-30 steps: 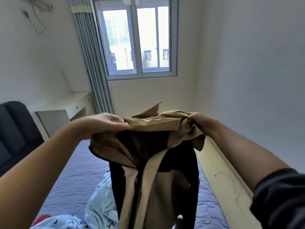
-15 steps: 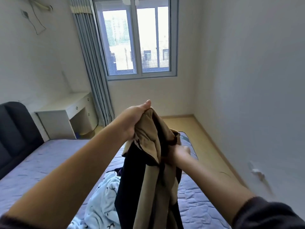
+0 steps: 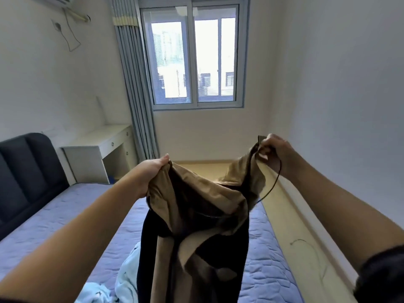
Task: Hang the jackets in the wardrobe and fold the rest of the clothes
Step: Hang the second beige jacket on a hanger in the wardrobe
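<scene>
A tan and black jacket [image 3: 196, 215] hangs in the air in front of me, above the bed. My left hand [image 3: 150, 171] grips its top edge on the left. My right hand [image 3: 273, 152] pinches the top edge on the right, higher up, with a thin dark cord looping down from it. The jacket is spread between both hands and its lower part drops out of the frame. A light blue patterned garment [image 3: 124, 281] lies crumpled on the bed below the jacket.
The bed [image 3: 65, 215] has a purple quilted mattress and a dark headboard [image 3: 24, 171] at the left. A white desk [image 3: 98, 149] stands by the grey curtain [image 3: 135, 84] and window. A strip of wooden floor [image 3: 290, 226] runs along the right wall.
The hands were close together with the jacket bunched half a second ago. They have moved apart, the right hand rising to the right, and the jacket is spread open.
</scene>
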A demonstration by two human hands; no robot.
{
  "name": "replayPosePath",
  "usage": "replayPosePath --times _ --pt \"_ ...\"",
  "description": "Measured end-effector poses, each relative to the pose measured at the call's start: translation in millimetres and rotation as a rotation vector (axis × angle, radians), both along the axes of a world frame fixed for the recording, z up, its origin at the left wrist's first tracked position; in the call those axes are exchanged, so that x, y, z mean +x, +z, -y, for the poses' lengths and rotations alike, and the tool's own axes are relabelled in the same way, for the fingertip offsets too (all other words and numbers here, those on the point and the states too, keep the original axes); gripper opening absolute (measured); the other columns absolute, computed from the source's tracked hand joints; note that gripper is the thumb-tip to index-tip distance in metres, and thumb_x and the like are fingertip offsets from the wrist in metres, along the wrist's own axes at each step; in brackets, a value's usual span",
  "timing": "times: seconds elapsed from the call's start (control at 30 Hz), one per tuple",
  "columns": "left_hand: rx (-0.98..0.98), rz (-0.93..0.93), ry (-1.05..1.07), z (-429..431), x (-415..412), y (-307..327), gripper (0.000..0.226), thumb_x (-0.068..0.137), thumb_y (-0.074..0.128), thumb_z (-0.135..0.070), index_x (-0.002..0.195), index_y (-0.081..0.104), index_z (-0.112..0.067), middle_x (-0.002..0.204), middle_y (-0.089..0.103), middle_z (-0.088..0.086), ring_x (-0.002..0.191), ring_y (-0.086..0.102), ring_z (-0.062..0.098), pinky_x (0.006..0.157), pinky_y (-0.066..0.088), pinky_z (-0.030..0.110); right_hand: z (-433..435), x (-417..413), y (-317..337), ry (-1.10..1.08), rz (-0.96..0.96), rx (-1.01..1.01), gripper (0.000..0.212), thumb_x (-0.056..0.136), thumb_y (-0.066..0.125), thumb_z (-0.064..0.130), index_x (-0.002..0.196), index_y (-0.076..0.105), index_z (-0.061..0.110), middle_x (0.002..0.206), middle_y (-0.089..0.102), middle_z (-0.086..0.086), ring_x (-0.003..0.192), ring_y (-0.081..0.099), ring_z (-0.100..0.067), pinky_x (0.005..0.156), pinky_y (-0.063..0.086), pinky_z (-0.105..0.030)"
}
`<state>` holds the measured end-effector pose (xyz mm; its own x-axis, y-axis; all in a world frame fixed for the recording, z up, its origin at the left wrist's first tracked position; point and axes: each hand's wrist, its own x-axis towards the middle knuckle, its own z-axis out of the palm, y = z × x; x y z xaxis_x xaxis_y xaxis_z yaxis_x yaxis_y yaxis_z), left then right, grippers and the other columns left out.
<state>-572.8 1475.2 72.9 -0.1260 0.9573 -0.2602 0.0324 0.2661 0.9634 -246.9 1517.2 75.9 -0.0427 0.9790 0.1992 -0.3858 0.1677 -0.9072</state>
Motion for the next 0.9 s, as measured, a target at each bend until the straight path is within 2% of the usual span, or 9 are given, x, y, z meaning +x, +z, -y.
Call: replayPosePath --times 0.1,0.2,0.3,0.4,0.53,0.63,0.73,0.8,0.9 --pt "-0.023 -0.018 -0.075 4 11 2 0.041 0.089 0.06 -0.048 0.08 0.064 -0.008 0.058 0.068 0.009 0.049 0.067 0.02 0.047 0.055 0.028 -5 11 -27 -0.088 0.112 -0.139 0.027 0.09 0.042 -0.011 0.095 0.051 0.015 0.077 0.05 -0.01 0.056 0.055 -0.014 0.055 0.052 -0.031" --pt "-0.016 0.022 -0.114 3 24 5 0.041 0.09 0.059 -0.048 0.078 0.063 -0.009 0.061 0.069 0.01 0.055 0.067 0.022 0.055 0.055 0.03 -3 16 -61 -0.166 0.335 -0.244 0.051 0.091 0.053 0.001 0.136 0.036 0.021 0.117 0.052 -0.01 0.102 0.055 -0.025 0.085 0.048 -0.044" --pt "-0.002 0.049 -0.081 -2 35 7 0.039 0.089 0.06 -0.048 0.079 0.063 -0.01 0.066 0.068 0.01 0.063 0.065 0.025 0.063 0.053 0.032 16 -8 -96 -0.403 0.83 -0.15 0.053 0.084 0.063 0.009 0.134 0.043 0.013 0.127 0.052 -0.011 0.113 0.054 -0.027 0.095 0.045 -0.037" --pt "-0.006 0.034 -0.086 -8 43 10 0.038 0.089 0.061 -0.047 0.079 0.064 -0.011 0.062 0.069 0.009 0.06 0.066 0.024 0.058 0.052 0.031 40 -36 -119 -0.629 1.024 0.211 0.03 0.077 0.062 0.008 0.107 0.059 0.009 0.106 0.056 -0.008 0.099 0.056 -0.025 0.09 0.046 -0.037" --pt "0.003 -0.031 -0.149 -11 51 20 0.041 0.088 0.062 -0.048 0.079 0.065 -0.008 0.061 0.069 0.01 0.053 0.068 0.023 0.053 0.054 0.029 50 -80 -121 -0.022 1.53 0.528 0.024 0.086 0.048 0.012 0.099 0.068 0.017 0.102 0.067 -0.001 0.096 0.062 -0.021 0.085 0.05 -0.034" --pt "0.051 -0.068 -0.164 -13 52 28 0.042 0.087 0.062 -0.048 0.08 0.066 -0.008 0.065 0.07 0.011 0.06 0.068 0.024 0.06 0.057 0.034 28 -102 -121 -0.038 2.162 0.389 0.035 0.097 0.037 0.005 0.123 0.06 0.01 0.124 0.062 -0.011 0.115 0.059 -0.03 0.09 0.048 -0.04" --pt "0.075 -0.081 -0.115 -18 39 30 0.041 0.086 0.063 -0.049 0.078 0.066 -0.009 0.067 0.07 0.011 0.063 0.068 0.025 0.063 0.058 0.036 13 -111 -128 0.02 2.661 0.303 0.046 0.099 0.028 0.007 0.145 0.03 0.0 0.149 0.035 -0.021 0.139 0.031 -0.035 0.11 0.029 -0.048" --pt "0.085 -0.097 -0.095 -20 26 27 0.041 0.088 0.062 -0.048 0.08 0.066 -0.008 0.062 0.07 0.009 0.055 0.068 0.022 0.052 0.056 0.031 10 -110 -125 0.079 2.796 0.254 0.051 0.099 0.028 0.008 0.148 0.02 -0.002 0.154 0.024 -0.021 0.143 0.019 -0.036 0.114 0.022 -0.049" --pt "0.058 -0.112 -0.012 -24 2 15 0.043 0.088 0.06 -0.05 0.082 0.065 -0.008 0.065 0.069 0.01 0.058 0.067 0.024 0.054 0.053 0.03 16 -102 -91 0.235 2.707 0.488 0.038 0.098 0.035 0.016 0.128 0.056 0.006 0.133 0.054 -0.016 0.124 0.049 -0.034 0.089 0.05 -0.045"
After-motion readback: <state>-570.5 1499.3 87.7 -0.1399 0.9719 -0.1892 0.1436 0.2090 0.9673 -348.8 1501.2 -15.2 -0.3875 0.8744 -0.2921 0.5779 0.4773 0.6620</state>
